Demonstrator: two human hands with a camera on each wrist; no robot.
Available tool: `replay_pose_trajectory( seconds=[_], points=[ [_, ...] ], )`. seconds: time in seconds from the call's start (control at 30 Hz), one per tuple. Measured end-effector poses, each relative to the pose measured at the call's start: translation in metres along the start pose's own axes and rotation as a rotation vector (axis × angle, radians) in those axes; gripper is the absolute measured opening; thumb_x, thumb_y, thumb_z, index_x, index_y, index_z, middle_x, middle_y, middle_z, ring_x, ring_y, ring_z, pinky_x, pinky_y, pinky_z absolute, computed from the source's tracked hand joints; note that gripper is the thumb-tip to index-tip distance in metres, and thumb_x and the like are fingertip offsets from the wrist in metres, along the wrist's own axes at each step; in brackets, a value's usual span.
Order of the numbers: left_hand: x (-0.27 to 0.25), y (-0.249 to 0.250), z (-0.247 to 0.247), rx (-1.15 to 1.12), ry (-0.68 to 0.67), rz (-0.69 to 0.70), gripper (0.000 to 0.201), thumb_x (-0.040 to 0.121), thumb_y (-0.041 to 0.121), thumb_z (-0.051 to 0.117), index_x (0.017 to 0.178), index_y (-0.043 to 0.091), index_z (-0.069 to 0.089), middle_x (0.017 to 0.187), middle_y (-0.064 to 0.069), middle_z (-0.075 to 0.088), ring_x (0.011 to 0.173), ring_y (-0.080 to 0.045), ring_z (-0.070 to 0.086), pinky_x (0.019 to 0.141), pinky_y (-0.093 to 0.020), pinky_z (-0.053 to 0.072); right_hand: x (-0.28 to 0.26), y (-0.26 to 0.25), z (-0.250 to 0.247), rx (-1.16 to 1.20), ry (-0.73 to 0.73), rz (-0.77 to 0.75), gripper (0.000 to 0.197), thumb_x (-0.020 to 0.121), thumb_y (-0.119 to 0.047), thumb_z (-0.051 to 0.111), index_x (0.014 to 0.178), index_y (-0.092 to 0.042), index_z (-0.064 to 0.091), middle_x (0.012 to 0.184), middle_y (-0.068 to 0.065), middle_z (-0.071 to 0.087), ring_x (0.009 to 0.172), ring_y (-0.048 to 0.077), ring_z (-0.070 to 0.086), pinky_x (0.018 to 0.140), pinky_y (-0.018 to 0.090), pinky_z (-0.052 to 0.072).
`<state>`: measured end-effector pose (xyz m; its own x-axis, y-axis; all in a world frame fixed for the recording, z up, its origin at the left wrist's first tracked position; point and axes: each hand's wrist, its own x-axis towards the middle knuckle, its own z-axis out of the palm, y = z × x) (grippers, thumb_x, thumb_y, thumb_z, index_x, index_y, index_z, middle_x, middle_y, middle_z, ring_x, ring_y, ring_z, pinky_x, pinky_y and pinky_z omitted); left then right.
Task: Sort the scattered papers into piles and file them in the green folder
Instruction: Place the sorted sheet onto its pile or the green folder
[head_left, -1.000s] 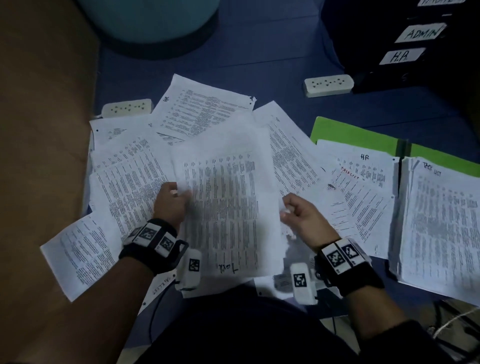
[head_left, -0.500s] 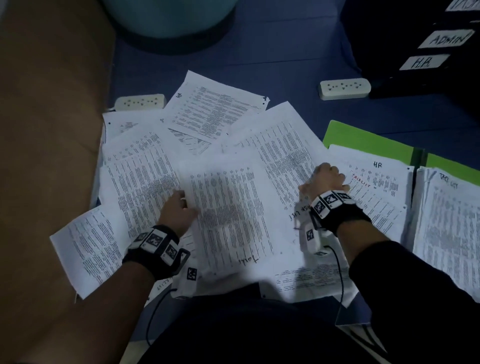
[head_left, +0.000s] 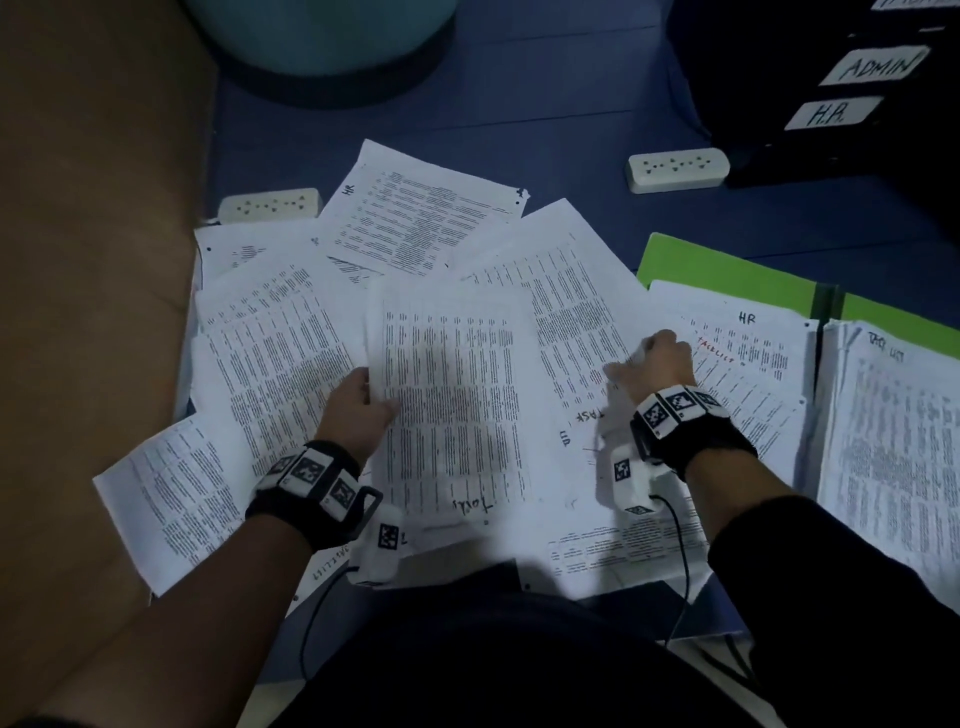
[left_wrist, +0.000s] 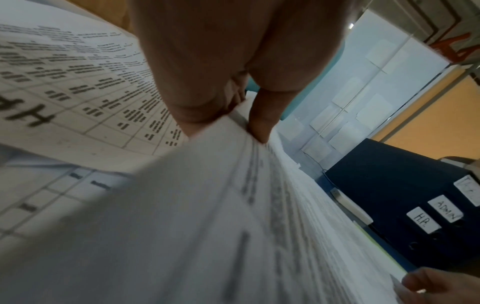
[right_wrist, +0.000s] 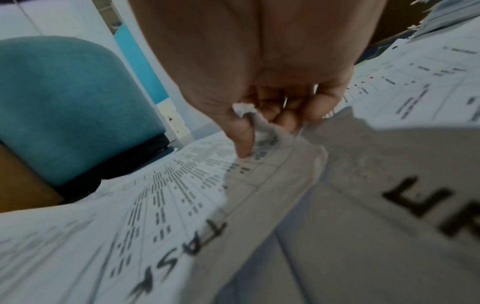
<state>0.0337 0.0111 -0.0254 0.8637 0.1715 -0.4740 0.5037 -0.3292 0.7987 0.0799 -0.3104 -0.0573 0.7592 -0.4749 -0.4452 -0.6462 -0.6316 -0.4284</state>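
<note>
Both hands pinching sheets, right hand (right_wrist: 262, 98) (wrist view) holding paper corner (right_wrist: 242, 108)

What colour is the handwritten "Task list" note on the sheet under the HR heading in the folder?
Red, on the HR sheet in the green folder; clearest in the head view.

Two hands are seen: left hand (head_left: 358, 405) and right hand (head_left: 657, 361), each with one wristband of marker tags, left wristband (head_left: 311, 475), right wristband (head_left: 675, 410). One green folder (head_left: 727, 270) is counted, lying open, with two filed piles on it: HR pile (head_left: 753, 353), task list pile (head_left: 893, 441). About eight loose sheets (head_left: 291, 364) are spread overlapping; exact number cannot be told. Two white power strips: (head_left: 267, 204), (head_left: 675, 169). Two readable labels: ADMIN label (head_left: 878, 65), H.R. label (head_left: 831, 111). One teal seat (head_left: 322, 31).
</note>
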Motion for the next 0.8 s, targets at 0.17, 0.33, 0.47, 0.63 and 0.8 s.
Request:
replay_pose_trajectory(
  seconds=[0.17,0.33,0.47,0.63,0.8],
  points=[
    [-0.001,0.014,-0.002,-0.122,-0.047,0.106,0.036,0.09,-0.004,0.053,0.092,0.03,0.066,0.098,-0.001,0.071,0.097,-0.025,0.066,0.084,-0.042,0.054,-0.009,-0.001,-0.006,-0.05,-0.062,-0.068,0.014,0.088,-0.012,0.063,0.093,-0.004,0.053,0.104,0.019,0.06,0.094,0.032,0.056,0.067,0.028,0.039],
    [0.003,0.022,-0.007,-0.39,-0.015,0.052,0.036,0.093,-0.009,0.043,0.099,0.021,0.062,0.099,0.0,0.07,0.098,-0.024,0.065,0.082,-0.04,0.053,-0.03,0.009,-0.023,0.321,-0.074,-0.223,0.008,0.09,-0.014,0.054,0.093,-0.012,0.061,0.081,0.004,0.062,0.077,0.023,0.054,0.066,0.028,0.037],
    [0.008,0.015,0.001,-0.393,-0.003,-0.016,0.031,0.095,-0.007,0.04,0.111,0.013,0.058,0.106,-0.007,0.063,0.102,-0.03,0.058,0.088,-0.044,0.05,-0.068,0.017,-0.034,0.596,-0.182,-0.265,0.017,0.092,-0.011,0.054,0.103,-0.017,0.065,0.059,-0.013,0.059,0.048,0.004,0.048,0.05,0.02,0.037],
    [0.008,0.007,0.019,-0.402,-0.038,-0.094,0.03,0.095,0.0,0.047,0.123,0.009,0.049,0.105,-0.005,0.062,0.091,-0.023,0.061,0.084,-0.042,0.053,-0.098,0.019,-0.025,0.663,-0.41,-0.283,0.022,0.092,-0.007,0.054,0.106,-0.02,0.066,0.091,-0.003,0.074,0.078,0.013,0.069,0.066,0.023,0.054],
    [0.01,0.003,0.019,-0.336,0.014,-0.122,0.025,0.091,0.0,0.055,0.112,0.013,0.053,0.101,-0.004,0.063,0.101,-0.029,0.061,0.094,-0.047,0.049,-0.098,0.017,-0.009,0.559,-0.509,-0.276,0.019,0.093,-0.019,0.058,0.11,-0.021,0.067,0.1,-0.002,0.073,0.092,0.014,0.069,0.078,0.031,0.055]
  ],
)
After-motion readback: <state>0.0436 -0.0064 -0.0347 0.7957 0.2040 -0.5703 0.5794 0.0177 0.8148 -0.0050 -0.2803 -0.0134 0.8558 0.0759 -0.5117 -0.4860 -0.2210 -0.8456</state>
